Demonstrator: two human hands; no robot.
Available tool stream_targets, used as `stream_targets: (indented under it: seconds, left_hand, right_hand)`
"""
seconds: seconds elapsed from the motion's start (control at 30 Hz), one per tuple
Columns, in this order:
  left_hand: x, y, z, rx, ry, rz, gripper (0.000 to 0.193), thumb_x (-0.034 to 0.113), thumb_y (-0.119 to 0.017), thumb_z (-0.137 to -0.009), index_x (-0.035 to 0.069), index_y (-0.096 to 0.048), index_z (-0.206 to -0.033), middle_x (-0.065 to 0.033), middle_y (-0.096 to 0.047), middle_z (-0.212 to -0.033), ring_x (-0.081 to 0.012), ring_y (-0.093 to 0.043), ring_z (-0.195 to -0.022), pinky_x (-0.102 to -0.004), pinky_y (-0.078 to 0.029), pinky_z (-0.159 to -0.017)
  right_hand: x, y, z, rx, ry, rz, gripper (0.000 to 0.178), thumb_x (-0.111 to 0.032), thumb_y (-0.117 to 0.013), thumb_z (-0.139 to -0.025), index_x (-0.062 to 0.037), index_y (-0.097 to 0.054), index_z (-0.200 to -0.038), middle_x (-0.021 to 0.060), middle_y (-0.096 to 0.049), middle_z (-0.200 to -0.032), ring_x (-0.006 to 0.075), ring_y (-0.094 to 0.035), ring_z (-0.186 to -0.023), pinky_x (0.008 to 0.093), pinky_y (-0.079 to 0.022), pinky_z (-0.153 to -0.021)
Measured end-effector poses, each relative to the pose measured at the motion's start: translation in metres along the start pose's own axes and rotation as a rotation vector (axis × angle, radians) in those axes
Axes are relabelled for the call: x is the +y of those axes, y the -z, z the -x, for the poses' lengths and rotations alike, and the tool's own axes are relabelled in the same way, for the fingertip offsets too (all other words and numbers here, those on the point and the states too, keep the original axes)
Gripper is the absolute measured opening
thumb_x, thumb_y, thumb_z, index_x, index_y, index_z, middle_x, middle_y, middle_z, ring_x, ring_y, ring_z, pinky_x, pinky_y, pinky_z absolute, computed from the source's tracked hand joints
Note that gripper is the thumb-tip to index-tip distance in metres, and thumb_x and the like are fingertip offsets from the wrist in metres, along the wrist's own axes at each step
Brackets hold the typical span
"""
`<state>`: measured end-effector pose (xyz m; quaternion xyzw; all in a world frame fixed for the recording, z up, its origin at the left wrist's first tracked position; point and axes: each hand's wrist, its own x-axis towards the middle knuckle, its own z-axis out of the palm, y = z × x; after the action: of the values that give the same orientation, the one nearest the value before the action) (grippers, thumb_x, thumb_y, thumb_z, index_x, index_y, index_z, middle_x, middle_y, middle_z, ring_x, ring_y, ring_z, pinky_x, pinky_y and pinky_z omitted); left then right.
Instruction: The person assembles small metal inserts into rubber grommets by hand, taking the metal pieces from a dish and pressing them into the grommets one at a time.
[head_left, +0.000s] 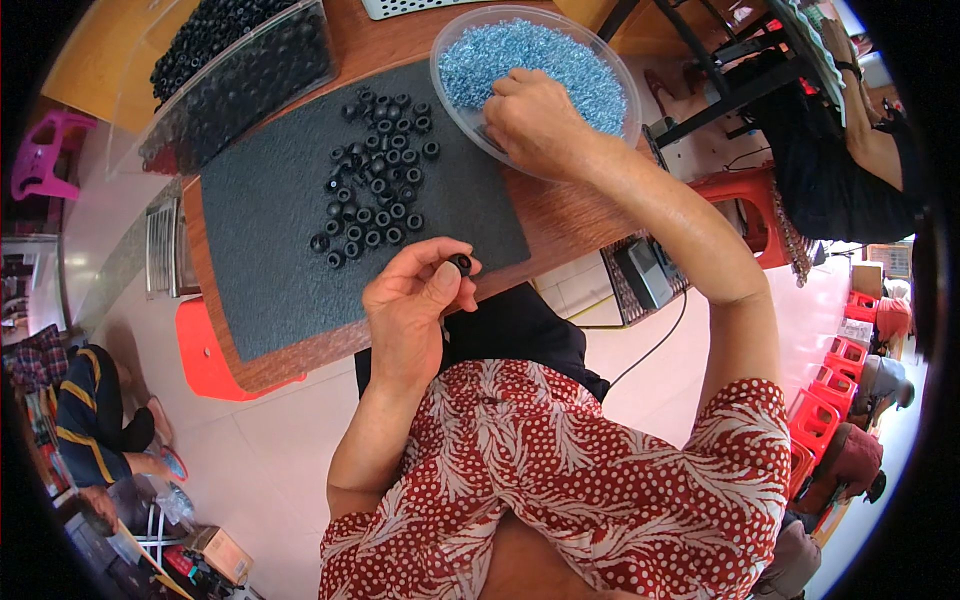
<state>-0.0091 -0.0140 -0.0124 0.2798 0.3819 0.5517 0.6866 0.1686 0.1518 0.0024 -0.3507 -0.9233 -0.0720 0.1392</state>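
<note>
My left hand (408, 310) is closed just over the near edge of the table, pinching a small round black piece with a hole (461, 263) between thumb and fingers. Over the round clear plastic tub (437, 78) at the far right of the table is my right hand (535, 118). Its fingers are curled down at the small shiny light-blue pieces (590, 78) that fill the tub; whether they grip one is hidden. Many similar black pieces (378, 185) lie loosely grouped on a dark grey mat (262, 255) between the hands and the far side.
A clear plastic box (305, 35) full of black pieces stands at the table's far left. Behind the tub shows a white perforated tray (400, 8). Red stools (205, 355) stand beside the brown table (580, 215). Other people sit at left and right, and a cable (655, 345) hangs nearby.
</note>
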Motion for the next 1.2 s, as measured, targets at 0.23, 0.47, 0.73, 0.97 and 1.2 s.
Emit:
stream_targets:
  seconds: [0.23, 0.47, 0.73, 0.97, 1.2]
  left_hand:
    - [0.006, 0.001, -0.005, -0.005, 0.033, 0.092, 0.019, 0.009, -0.055, -0.088, -0.002, -0.056, -0.104, -0.0118, -0.061, -0.087, -0.0121, -0.056, -0.062, -0.0243, -0.049, -0.059]
    - [0.007, 0.001, -0.007, 0.039, -0.038, 0.122, 0.018, 0.005, -0.055, -0.087, -0.003, -0.056, -0.103, -0.0119, -0.062, -0.087, -0.0125, -0.057, -0.064, -0.0246, -0.050, -0.059]
    - [0.005, 0.000, -0.001, 0.034, -0.026, 0.146, 0.018, 0.005, -0.055, -0.088, -0.003, -0.056, -0.104, -0.0115, -0.063, -0.086, -0.0128, -0.060, -0.067, -0.0247, -0.052, -0.057]
    - [0.007, -0.001, 0.000, 0.060, -0.028, 0.123, 0.019, 0.006, -0.055, -0.088, -0.003, -0.055, -0.104, -0.0104, -0.063, -0.085, -0.0123, -0.060, -0.067, -0.0254, -0.052, -0.060]
    - [0.008, -0.002, 0.001, 0.067, -0.053, 0.186, 0.019, 0.006, -0.055, -0.088, -0.003, -0.055, -0.105, -0.0098, -0.062, -0.086, -0.0131, -0.060, -0.068, -0.0260, -0.053, -0.062]
  right_hand:
    - [-0.012, 0.035, 0.006, 0.232, -0.004, -0.205, 0.007, -0.013, -0.065, -0.070, -0.0078, -0.061, -0.070, 0.0094, -0.057, -0.073, 0.0271, -0.056, -0.075, 0.0366, -0.045, -0.065]
    - [-0.080, 0.049, 0.032, 0.205, -0.133, -0.809, 0.012, -0.005, -0.068, -0.069, -0.0070, -0.064, -0.081, 0.0061, -0.053, -0.071, 0.0233, -0.053, -0.071, 0.0316, -0.042, -0.059]
    - [-0.098, 0.039, 0.038, 0.315, -0.049, -0.676, 0.023, 0.001, -0.066, -0.061, -0.0030, -0.062, -0.083, 0.0077, -0.052, -0.072, 0.0253, -0.050, -0.068, 0.0328, -0.042, -0.056]
    - [-0.102, 0.042, 0.037, 0.374, 0.026, -0.524, 0.031, -0.001, -0.065, -0.053, -0.0006, -0.060, -0.084, 0.0088, -0.052, -0.075, 0.0260, -0.049, -0.068, 0.0338, -0.042, -0.056]
    - [-0.113, 0.036, 0.043, 0.407, 0.098, -0.364, 0.042, -0.005, -0.060, -0.053, 0.0046, -0.059, -0.094, 0.0117, -0.051, -0.083, 0.0274, -0.047, -0.071, 0.0359, -0.040, -0.059]
